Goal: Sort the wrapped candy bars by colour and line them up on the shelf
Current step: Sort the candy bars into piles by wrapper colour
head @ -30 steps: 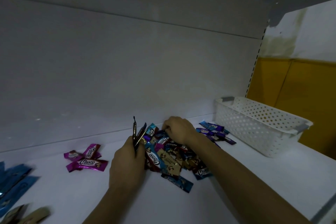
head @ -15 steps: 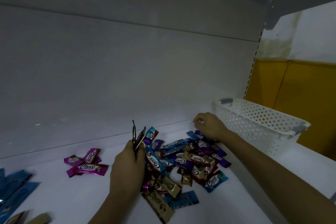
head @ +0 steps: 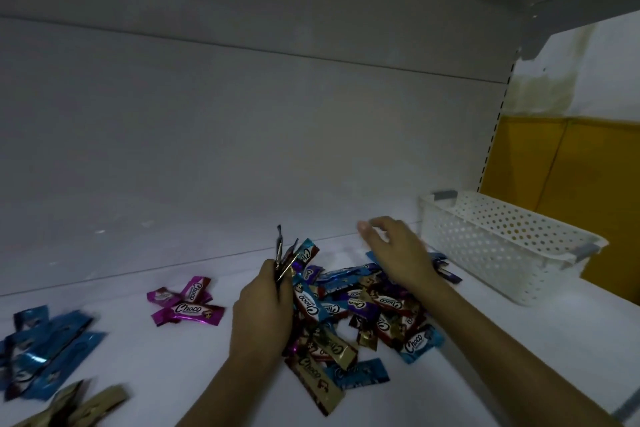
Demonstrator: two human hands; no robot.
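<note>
Hidden: the left hand covers the near-left side of the loose heap of candy bars in blue, brown, gold and purple foil; the right hand and its forearm cover the heap's far-right bars.
Cut off: the blue foil bars far left of the heap run past the frame's left edge, and the gold foil bars past its bottom edge.
Hard to make out: the light is dim and the right hand is blurred.
Left fingers: curled round a few dark bars held edge-on, whose ends stick up at the heap's far-left corner.
Right fingers: loosely curled, thumb apart from forefinger, with nothing seen between them.
Left hand pose: knuckles towards the camera, against the heap.
Right hand pose: palm down, raised over the heap's far side.
Sorted: three magenta foil bars lie left of the heap, apart from it.
Right of heap: white perforated plastic basket on the white shelf.
</note>
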